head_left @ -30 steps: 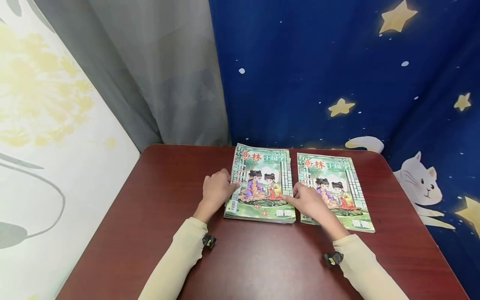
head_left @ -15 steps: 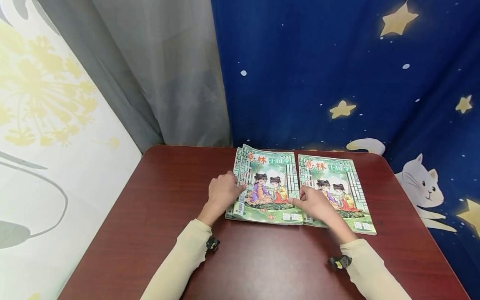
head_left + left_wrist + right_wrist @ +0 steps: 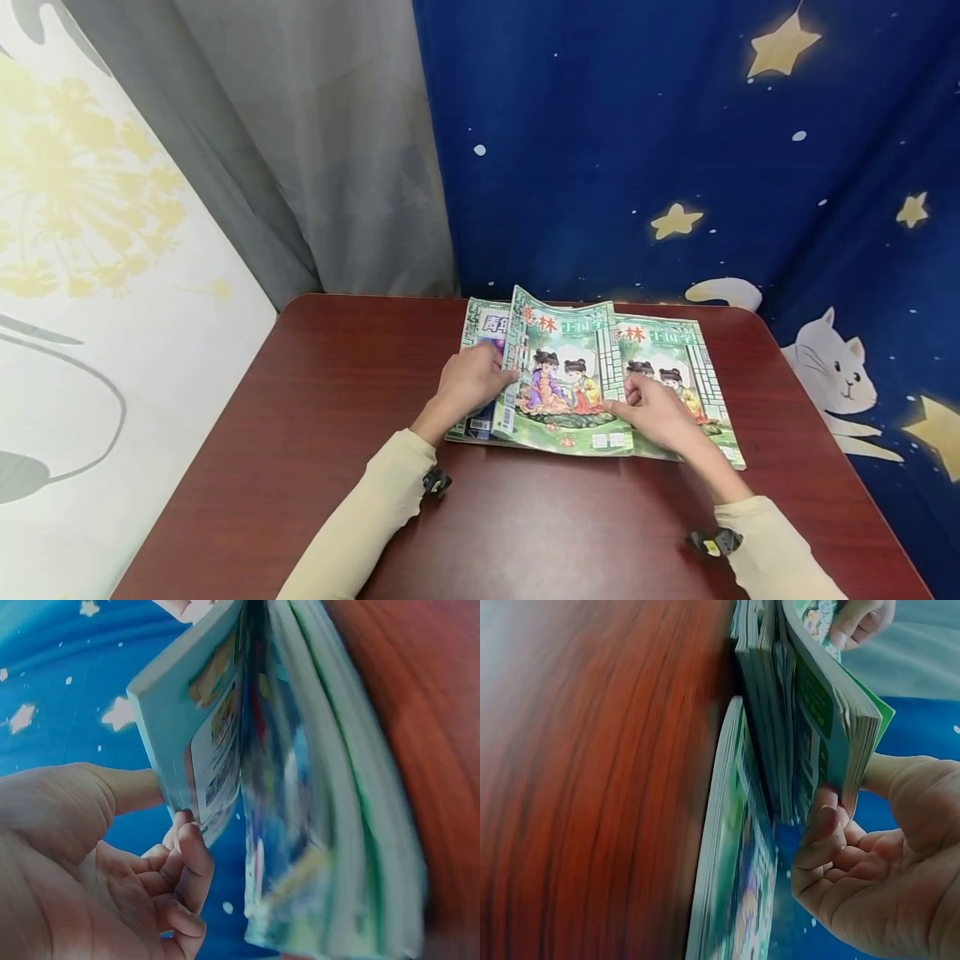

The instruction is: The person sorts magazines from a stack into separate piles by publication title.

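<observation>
Both hands hold a green-covered magazine [image 3: 566, 375] with two cartoon children on its front. My left hand [image 3: 467, 385] pinches its left edge between thumb and fingers, also plain in the left wrist view, where the magazine [image 3: 165, 735] tilts up off a stack [image 3: 352, 825]. At the opposite edge my right hand [image 3: 877, 862] pinches the magazine [image 3: 844, 727], thumb on the cover and fingers underneath. Uncovered at the left is the stack's top magazine [image 3: 480, 317], with purple lettering. A second magazine [image 3: 693, 354] with the same children lies to the right, partly overlapped by the held one and my right hand.
The dark red table [image 3: 345, 375] extends left and in front of the magazines. Behind it hang a grey curtain [image 3: 367, 167] and a blue starry curtain [image 3: 585, 167]. A white patterned surface [image 3: 112, 333] stands at the left.
The held magazine has come off the stack and shifted right, overlapping the right-hand magazine. A different cover with purple lettering now shows beneath. Both hands have moved right with it.
</observation>
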The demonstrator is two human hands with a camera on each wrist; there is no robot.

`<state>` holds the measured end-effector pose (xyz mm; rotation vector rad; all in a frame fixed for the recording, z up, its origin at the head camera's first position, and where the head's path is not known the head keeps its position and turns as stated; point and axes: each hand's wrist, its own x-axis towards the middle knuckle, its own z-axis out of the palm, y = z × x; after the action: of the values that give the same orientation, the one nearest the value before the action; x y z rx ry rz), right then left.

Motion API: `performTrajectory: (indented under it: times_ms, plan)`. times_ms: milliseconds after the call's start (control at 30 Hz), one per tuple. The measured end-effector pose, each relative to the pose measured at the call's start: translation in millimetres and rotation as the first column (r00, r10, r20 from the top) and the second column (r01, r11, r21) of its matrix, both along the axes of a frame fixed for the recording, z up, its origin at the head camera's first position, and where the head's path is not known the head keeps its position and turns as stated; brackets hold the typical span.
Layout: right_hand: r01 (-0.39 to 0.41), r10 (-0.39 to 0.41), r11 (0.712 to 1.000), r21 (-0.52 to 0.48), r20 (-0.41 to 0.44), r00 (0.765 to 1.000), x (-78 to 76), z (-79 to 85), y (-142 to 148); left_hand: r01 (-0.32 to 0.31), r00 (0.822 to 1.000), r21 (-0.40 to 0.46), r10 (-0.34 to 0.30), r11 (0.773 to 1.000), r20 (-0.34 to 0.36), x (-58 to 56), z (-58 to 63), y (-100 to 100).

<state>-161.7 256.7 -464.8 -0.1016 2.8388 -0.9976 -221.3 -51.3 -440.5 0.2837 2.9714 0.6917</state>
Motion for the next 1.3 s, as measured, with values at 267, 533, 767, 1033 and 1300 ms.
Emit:
performTrajectory:
  times_ms: [267, 533, 767, 1033, 1300]
  plan:
    - [0.094, -0.09, 0.995, 0.045, -0.085, 0.992, 18.4, 13.8, 38, 0.107, 0.994, -0.004, -0.107, 0.994, 0.002, -6.3, 11.4, 41]
    - [0.164, -0.154, 0.984, 0.07, -0.136, 0.979, 28.0, 17.5, 64, 0.175, 0.985, -0.017, -0.175, 0.984, 0.01, -10.3, 13.3, 70]
    - [0.259, -0.245, 0.965, 0.038, -0.215, 0.945, 35.5, 12.9, 91, 0.262, 0.965, -0.092, -0.26, 0.961, 0.029, -14.2, 7.1, 106]
    - [0.308, -0.293, 0.951, 0.032, -0.228, 0.928, 34.5, 5.8, 117, 0.306, 0.951, -0.188, -0.309, 0.933, 0.012, -15.2, 3.8, 135]
    - [0.331, -0.314, 0.942, 0.053, -0.203, 0.927, 28.5, -6.5, 129, 0.283, 0.959, -0.18, -0.279, 0.942, 0.051, -21.5, 0.7, 152]
